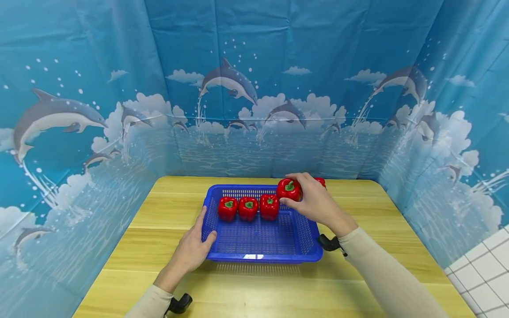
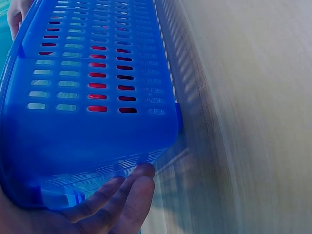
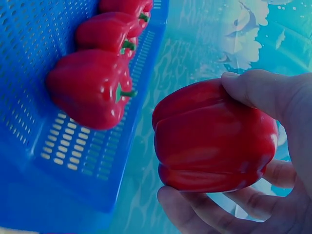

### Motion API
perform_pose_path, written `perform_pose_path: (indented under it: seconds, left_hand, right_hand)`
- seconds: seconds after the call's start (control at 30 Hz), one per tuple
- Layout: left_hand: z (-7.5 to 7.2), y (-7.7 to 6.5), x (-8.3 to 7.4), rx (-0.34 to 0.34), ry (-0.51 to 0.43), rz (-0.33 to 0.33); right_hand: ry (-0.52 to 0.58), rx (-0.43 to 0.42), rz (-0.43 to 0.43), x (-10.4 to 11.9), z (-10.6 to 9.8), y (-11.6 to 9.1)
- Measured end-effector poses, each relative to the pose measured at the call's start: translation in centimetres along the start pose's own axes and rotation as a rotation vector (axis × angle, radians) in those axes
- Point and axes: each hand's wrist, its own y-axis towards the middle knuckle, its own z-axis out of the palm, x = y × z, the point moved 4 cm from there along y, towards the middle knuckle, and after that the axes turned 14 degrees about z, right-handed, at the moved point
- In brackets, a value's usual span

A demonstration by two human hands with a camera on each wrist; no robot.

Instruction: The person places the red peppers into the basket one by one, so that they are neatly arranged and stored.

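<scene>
Left fingers (image 2: pixel 132 202) clasp a basket (image 1: pixel 254 240) of three peppers (image 1: pixel 248 209), right fingers (image 3: pixel 179 209) gripping another pepper (image 3: pixel 209 141).

You have one blue, rectangular, perforated plastic basket (image 1: pixel 286 258) on one pale yellow wood-grain surface (image 1: pixel 147 234). You can count four glossy red bell peppers (image 1: pixel 248 213) with four green stems (image 1: pixel 289 186): three inside the basket, one in your right hand (image 1: pixel 318 203). One more red thing (image 1: pixel 320 181) shows beyond it, mostly hidden. With your left hand (image 1: pixel 190 251), you show two hands, two cream sleeves (image 1: pixel 397 274) and two black wrist pieces (image 1: pixel 328 243).
</scene>
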Motion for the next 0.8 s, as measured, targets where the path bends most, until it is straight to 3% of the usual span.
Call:
perform_pose_path:
  seconds: [0.8]
  left_hand:
    - [0.2,0.1,0.2,-0.004,0.002,0.017]
  right_hand:
    - [0.046,0.068,-0.038,3.3,3.2,0.8]
